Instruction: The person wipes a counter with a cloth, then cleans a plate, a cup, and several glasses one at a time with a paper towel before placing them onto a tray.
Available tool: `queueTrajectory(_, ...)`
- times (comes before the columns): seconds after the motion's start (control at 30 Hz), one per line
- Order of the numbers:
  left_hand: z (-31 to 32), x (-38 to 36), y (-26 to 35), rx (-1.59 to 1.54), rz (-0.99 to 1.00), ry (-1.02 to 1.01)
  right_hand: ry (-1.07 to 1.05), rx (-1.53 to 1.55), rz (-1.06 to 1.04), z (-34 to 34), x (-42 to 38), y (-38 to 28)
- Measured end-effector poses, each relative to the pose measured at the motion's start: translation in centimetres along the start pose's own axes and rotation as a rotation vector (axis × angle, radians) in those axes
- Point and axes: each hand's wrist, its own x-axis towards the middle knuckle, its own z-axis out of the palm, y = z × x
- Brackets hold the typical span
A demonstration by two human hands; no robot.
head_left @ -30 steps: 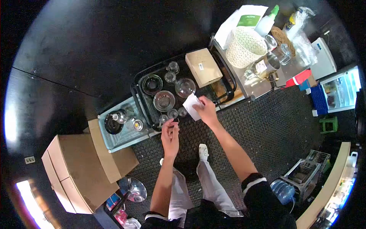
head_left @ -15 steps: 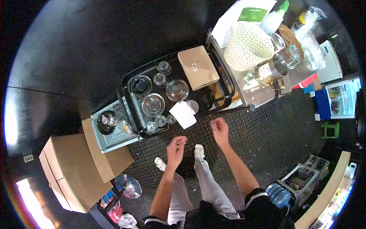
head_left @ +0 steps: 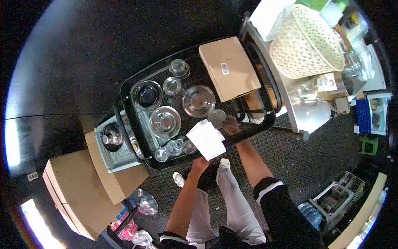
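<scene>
A black mesh cart tray holds several pieces of glassware, including a clear glass bowl, another glass bowl and a dark glass bowl. White paper sheets lie over its near rim. My left hand is at that rim, just below the paper, its fingers hidden. My right hand shows dimly past the near rim, apparently through the dark mesh, beside a round mesh disc. Its fingers are too dark to make out.
A cardboard box sits at the tray's right end. To the right, a metal counter bears a cream woven basket and a metal pitcher. At left are a pale blue basket and a large cardboard box.
Both hands have moved forward from open air to the cart's near side. The right hand has gone past the rim. The cart looks larger and nearer.
</scene>
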Motion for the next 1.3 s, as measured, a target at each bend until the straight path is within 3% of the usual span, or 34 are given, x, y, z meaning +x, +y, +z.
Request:
queueTrajectory(0.07,-1.9,-1.1,1.2,0.122,-0.031,-0.104,-0.082,0.193,0.2,-1.1,-0.2,0.2)
queueTrajectory(0.1,-2.4,-1.4,1.8,0.12,-0.037,-0.1,-0.086,0.195,0.194,0.1,-0.7,0.6)
queueTrajectory(0.17,-3.1,-1.6,3.1,0.195,-0.068,-0.119,0.123,-0.051,0.238,3.5,-1.4,1.6)
queueTrajectory(0.2,-3.4,-1.5,3.5,0.234,-0.082,-0.126,0.254,-0.016,0.392,4.0,-0.3,0.2)
queueTrajectory(0.23,-3.7,-1.5,3.8,0.275,-0.097,-0.135,0.259,-0.012,0.39,3.7,0.0,0.0)
queueTrajectory(0.3,-4.2,-1.3,4.2,0.319,-0.117,-0.147,0.677,-0.171,0.151,3.2,-0.2,-0.5)
queueTrajectory(0.33,-4.3,-1.0,4.2,0.382,-0.125,-0.259,0.674,-0.17,0.154,0.6,-0.1,-1.3)
queueTrajectory(0.37,-4.3,-1.0,4.3,0.443,-0.13,-0.372,0.707,0.04,0.116,-3.6,0.3,-2.3)
queueTrajectory(0.4,-3.9,-1.1,4.0,0.443,-0.128,-0.375,0.737,0.248,0.077,-6.5,0.6,-3.1)
queueTrajectory(0.43,-3.3,-1.0,3.5,0.311,-0.013,-0.176,0.737,0.243,0.079,-7.2,0.5,-3.4)
queueTrajectory(0.47,-2.6,-0.9,3.1,0.176,0.101,0.023,0.581,0.268,0.149,-8.0,0.4,-3.5)
queueTrajectory(0.5,-1.7,-0.4,1.8,0.172,0.108,0.019,0.425,0.291,0.22,-8.8,0.1,-3.4)
queueTrajectory(0.53,-0.6,0.3,0.2,0.123,0.006,-0.031,0.453,-0.042,-0.015,-9.5,-0.7,-3.1)
queueTrajectory(0.57,0.2,0.6,-0.3,0.073,-0.095,-0.081,0.453,-0.054,-0.013,-10.5,-1.5,-3.2)
queueTrajectory(0.6,-0.5,-0.6,4.2,-0.844,-0.349,0.041,0.397,0.105,0.058,-11.8,-2.4,-3.7)
queueTrajectory(0.63,-0.5,-1.0,5.7,-0.85,-0.342,0.032,0.342,0.264,0.128,-13.3,-3.2,-4.3)
queueTrajectory(0.7,-0.2,-1.6,7.5,-1.148,-0.38,0.06,0.364,0.265,0.106,-17.9,-4.9,-5.9)
queueTrajectory(0.77,1.6,-1.7,6.8,-1.251,-0.395,0.029,0.08,0.456,0.401,-21.1,-7.3,-7.2)
queueTrajectory(0.83,2.2,-2.8,8.4,-1.469,-0.484,-0.022,0.1,0.465,0.36,-24.0,-9.5,-8.4)
queueTrajectory(0.87,4.2,-1.7,5.6,-1.577,-0.569,-0.18,0.116,0.48,0.314,-25.3,-10.4,-9.0)
queueTrajectory(0.9,3.8,-2.3,6.7,-1.579,-0.562,-0.188,0.122,0.473,0.313,-26.4,-11.3,-9.6)
queueTrajectory(0.97,2.6,-3.9,9.8,-1.868,-0.431,-0.374,0.005,0.619,0.35,-28.1,-12.8,-10.9)
queueTrajectory(1.0,3.7,-4.9,8.9,-1.695,-0.291,-0.236,0.01,0.615,0.344,-29.3,-13.4,-12.0)
queueTrajectory(1.1,-1.1,-8.7,12.5,-1.978,-0.43,-0.357,-0.015,0.677,0.321,-33.5,-13.8,-15.6)
queueTrajectory(1.2,-3.8,-12.1,12.9,-1.928,-0.224,-0.362,-0.154,0.66,0.16,-37.0,-12.9,-18.4)
queueTrajectory(1.3,-7.0,-14.6,12.6,-1.927,-0.159,-0.342,-0.1,0.715,0.235,-41.3,-9.1,-21.8)
